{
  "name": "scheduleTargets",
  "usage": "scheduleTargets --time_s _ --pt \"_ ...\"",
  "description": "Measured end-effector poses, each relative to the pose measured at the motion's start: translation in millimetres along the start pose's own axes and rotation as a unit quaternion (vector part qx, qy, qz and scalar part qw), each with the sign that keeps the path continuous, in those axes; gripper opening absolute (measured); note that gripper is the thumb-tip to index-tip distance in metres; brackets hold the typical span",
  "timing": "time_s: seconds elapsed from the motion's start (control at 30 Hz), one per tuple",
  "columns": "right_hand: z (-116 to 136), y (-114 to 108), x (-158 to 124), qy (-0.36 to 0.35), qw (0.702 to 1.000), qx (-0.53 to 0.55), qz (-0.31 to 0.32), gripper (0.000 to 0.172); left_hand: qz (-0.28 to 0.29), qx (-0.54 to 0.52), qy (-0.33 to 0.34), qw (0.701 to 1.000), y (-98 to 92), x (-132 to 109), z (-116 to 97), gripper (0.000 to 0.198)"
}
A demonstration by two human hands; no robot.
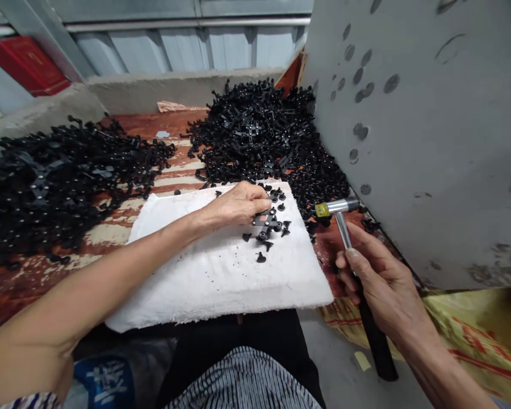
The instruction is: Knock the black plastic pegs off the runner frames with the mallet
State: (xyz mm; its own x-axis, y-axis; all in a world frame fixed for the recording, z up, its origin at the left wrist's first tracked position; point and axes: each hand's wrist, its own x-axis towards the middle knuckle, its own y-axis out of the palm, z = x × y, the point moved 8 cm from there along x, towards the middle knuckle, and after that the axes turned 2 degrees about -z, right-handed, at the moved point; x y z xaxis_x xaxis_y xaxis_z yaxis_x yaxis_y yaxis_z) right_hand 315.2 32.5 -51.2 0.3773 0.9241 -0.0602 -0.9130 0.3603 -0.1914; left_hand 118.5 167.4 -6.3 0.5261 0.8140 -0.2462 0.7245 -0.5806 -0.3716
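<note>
Over a white cloth (221, 284), my left hand (242, 203) is closed on a small black jointed bracket (264, 220) with shiny rivets. The bracket's far end is hidden under my fingers. Several loose black suction cups (261, 257) are scattered on the cloth around it. My right hand (377, 272) is wrapped round a small mallet (343, 227) near the top of its handle. The mallet has a yellow tip on one side, a metal head and a long black grip, and it is held to the right of the cloth, apart from the bracket.
Two heaps of black parts lie on the worn red-brown table, a left heap (55, 182) and a back heap (259, 125). A grey spotted panel (417, 142) stands along the right. Yellow printed sacks (477, 341) are low on the right. A red box (28, 65) rests at back left.
</note>
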Motion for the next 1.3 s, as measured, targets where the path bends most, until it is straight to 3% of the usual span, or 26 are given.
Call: scheduleTargets --time_s 0.13,0.3,0.57,1.3 --pt "3 3 1 -0.014 1.000 0.002 0.007 0.057 0.057 0.090 0.058 0.993 6.3 10 -3 0.024" --pt "4 4 -1 -0.036 0.999 0.002 0.009 0.051 0.065 0.151 0.070 0.984 3.6 21 -5 0.028" --pt "4 3 -1 -0.037 0.999 0.020 0.002 0.047 0.099 0.145 0.076 0.981 -1.7 14 -2 0.029" --pt "1 0 -2 -0.074 0.996 -0.050 0.002 0.046 0.074 0.182 0.047 0.979 -3.7 17 4 0.033"
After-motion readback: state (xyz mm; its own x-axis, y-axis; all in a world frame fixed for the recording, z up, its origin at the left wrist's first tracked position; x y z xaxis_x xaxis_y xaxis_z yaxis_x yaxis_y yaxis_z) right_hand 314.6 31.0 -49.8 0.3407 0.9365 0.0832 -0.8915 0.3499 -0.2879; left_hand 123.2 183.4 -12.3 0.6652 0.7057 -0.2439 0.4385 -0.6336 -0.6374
